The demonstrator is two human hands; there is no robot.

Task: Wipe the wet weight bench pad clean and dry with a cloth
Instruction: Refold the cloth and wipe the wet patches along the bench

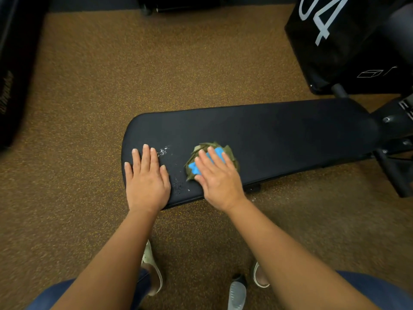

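A long black weight bench pad runs from the middle of the view to the right. My right hand lies flat on a bunched green and blue cloth and presses it onto the pad. My left hand rests flat on the pad's left end, fingers spread, holding nothing. Water droplets glisten on the pad between the two hands, and more droplets sit near the front edge.
The floor is brown speckled rubber. A black box with white numbers stands at the back right. The bench's black metal frame sticks out at the right. Dark equipment lines the left edge. A spray bottle stands by my feet.
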